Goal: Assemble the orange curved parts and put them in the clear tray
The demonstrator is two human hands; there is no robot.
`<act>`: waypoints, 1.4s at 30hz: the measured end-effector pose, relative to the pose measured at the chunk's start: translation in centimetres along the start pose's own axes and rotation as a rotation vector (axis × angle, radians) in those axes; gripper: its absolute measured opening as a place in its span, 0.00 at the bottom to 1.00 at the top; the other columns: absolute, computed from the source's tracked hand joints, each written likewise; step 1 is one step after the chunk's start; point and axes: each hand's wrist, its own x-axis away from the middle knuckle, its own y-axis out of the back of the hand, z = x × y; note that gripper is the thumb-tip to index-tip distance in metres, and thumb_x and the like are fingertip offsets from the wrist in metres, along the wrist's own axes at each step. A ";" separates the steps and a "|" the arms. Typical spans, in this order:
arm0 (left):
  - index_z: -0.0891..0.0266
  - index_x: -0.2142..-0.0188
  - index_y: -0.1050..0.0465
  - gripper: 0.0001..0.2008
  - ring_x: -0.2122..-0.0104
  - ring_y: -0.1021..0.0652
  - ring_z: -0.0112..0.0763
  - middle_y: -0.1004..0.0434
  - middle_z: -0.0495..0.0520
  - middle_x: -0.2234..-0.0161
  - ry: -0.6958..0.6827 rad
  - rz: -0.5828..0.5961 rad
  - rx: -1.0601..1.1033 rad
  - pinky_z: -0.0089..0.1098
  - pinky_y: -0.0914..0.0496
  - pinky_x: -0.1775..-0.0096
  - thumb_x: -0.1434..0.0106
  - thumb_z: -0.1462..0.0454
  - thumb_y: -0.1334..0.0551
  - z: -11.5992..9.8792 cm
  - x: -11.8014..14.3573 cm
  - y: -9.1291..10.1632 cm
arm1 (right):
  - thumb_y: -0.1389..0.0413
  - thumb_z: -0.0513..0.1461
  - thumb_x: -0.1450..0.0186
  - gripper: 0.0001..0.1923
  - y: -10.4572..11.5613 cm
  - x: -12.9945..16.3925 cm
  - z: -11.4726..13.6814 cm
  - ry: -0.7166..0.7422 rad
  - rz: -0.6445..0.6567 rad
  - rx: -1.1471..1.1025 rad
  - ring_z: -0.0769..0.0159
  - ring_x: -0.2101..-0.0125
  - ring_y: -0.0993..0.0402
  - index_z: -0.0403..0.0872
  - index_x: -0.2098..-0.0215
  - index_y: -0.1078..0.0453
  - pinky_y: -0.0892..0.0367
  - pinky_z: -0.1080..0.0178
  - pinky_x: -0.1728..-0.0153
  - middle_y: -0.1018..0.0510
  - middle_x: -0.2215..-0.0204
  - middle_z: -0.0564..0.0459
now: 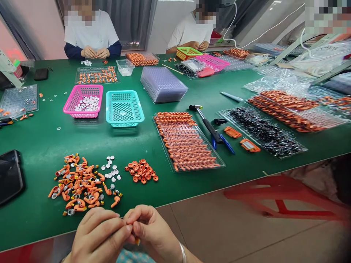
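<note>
At the bottom centre of the frame, the left hand (100,235) and right hand (153,232) pinched 1 small orange part (136,239) between closed fingertips, probably for close fitting, with the loose orange pieces (79,184) heaped within reach, just above them on the green table (41,138).

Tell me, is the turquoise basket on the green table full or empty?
Empty. Through the turquoise basket only its bare lattice floor shows, while the pink basket beside it holds small white pieces.

The small orange piece (136,239) is mostly hidden between pinching fingertips (128,227) (shape unclear); the phone (9,177) runs off the left edge.
</note>
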 end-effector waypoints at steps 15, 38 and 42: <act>0.64 0.62 0.22 0.06 0.68 0.23 0.34 0.19 0.54 0.69 0.052 -0.084 0.014 0.35 0.30 0.64 0.38 0.72 0.36 -0.2 0.3 -0.3 | 0.26 0.43 0.53 0.16 -0.4 0.1 0.0 -0.018 -0.012 -0.018 0.76 0.81 0.30 0.43 0.73 0.24 0.37 0.71 0.78 0.21 0.78 0.55; 0.63 0.60 0.26 0.07 0.73 0.27 0.30 0.28 0.52 0.72 0.160 0.075 0.176 0.30 0.32 0.70 0.30 0.67 0.43 0.5 -0.5 -0.2 | 0.31 0.45 0.45 0.17 -0.4 0.6 2.9 -0.073 0.145 0.375 0.74 0.74 0.34 0.41 0.68 0.28 0.39 0.69 0.70 0.28 0.75 0.57; 0.63 0.61 0.27 0.05 0.72 0.27 0.31 0.26 0.53 0.72 0.112 0.096 0.235 0.31 0.33 0.69 0.31 0.68 0.41 0.4 -0.3 -0.2 | 0.33 0.45 0.43 0.16 -0.5 0.8 2.7 -0.006 0.184 0.471 0.73 0.74 0.37 0.41 0.71 0.29 0.41 0.68 0.71 0.30 0.74 0.56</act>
